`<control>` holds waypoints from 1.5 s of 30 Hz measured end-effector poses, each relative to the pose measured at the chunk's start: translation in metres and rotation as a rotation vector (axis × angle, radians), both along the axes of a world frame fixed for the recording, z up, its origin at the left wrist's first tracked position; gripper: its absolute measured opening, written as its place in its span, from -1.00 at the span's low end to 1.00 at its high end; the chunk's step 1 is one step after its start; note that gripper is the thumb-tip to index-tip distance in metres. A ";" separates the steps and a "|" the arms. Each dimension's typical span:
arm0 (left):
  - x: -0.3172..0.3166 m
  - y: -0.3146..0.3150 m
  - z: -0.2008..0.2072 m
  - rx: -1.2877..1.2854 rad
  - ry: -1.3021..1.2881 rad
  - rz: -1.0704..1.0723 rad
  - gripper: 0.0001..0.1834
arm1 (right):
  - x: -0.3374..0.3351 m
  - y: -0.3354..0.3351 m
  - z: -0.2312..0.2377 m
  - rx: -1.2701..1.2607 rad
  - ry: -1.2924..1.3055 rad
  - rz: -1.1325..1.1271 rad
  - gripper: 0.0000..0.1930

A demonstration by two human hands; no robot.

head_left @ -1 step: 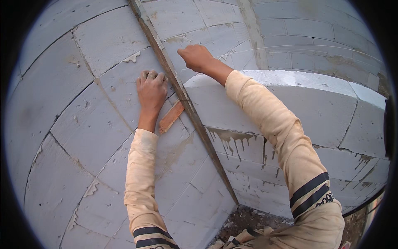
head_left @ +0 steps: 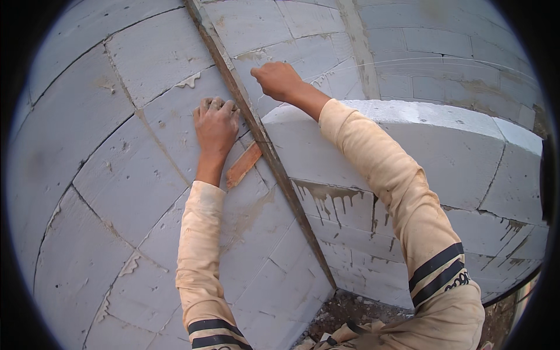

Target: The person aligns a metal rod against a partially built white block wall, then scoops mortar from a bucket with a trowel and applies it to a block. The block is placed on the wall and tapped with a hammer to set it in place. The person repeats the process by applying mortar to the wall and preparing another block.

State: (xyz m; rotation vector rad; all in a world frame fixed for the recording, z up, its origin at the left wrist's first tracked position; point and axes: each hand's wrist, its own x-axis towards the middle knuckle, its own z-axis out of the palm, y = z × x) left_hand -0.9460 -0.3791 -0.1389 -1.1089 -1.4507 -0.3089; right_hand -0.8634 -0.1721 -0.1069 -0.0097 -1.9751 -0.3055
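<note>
My left hand (head_left: 216,129) rests by the grey block wall (head_left: 157,52), its fingers curled in close to the upright wooden batten (head_left: 256,128). What sits under those fingertips, if anything, is hidden. Across the batten, my right hand (head_left: 277,80) is closed in a pinch above the end of the lower block wall (head_left: 431,151). A thin white string (head_left: 408,59) runs in from the right to this hand and seems caught in its fingers. Below my left hand, a short reddish strip of wood (head_left: 244,165) slants against the batten.
The batten runs down the corner where both walls meet. Grey mortar drips (head_left: 332,198) streak the lower wall's face. Rubble and dirt (head_left: 350,309) lie at its foot. Another block wall (head_left: 437,41) stands beyond, at the upper right.
</note>
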 end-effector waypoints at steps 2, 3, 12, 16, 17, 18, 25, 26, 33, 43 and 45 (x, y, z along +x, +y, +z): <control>0.004 0.001 0.011 0.028 -0.092 -0.041 -0.68 | -0.004 -0.002 0.012 -0.032 0.003 0.025 -0.89; 0.006 0.001 0.017 0.045 -0.159 -0.071 -0.64 | -0.006 -0.004 0.019 -0.052 0.020 0.037 -0.88; 0.012 0.013 0.036 -0.019 -0.557 -0.015 -0.51 | -0.028 -0.002 0.069 -0.284 0.019 0.155 -0.82; 0.004 0.014 0.028 0.039 -0.580 -0.072 -0.38 | -0.043 0.001 0.077 -0.821 -0.265 0.398 -0.80; 0.002 0.016 0.030 0.066 -0.561 -0.088 -0.37 | -0.045 0.001 0.081 -0.836 -0.262 0.499 -0.80; -0.001 0.018 0.034 0.091 -0.569 -0.093 -0.36 | -0.046 0.002 0.085 -0.871 -0.268 0.573 -0.80; -0.012 0.022 0.082 0.116 -0.320 0.095 -0.38 | -0.045 0.003 0.107 -1.052 -0.328 0.877 -0.82; -0.012 0.024 0.089 0.111 -0.317 0.120 -0.38 | -0.044 0.004 0.109 -1.092 -0.320 0.879 -0.82; -0.004 0.026 0.122 0.012 -0.820 -0.186 -0.41 | -0.040 0.006 0.111 -1.078 -0.436 0.969 -0.83; 0.003 0.040 0.116 0.026 -1.036 -0.284 -0.53 | -0.050 0.009 0.115 -1.124 -0.483 1.078 -0.84; 0.000 0.041 0.115 0.009 -0.921 -0.193 -0.61 | -0.050 0.007 0.114 -1.123 -0.475 1.090 -0.80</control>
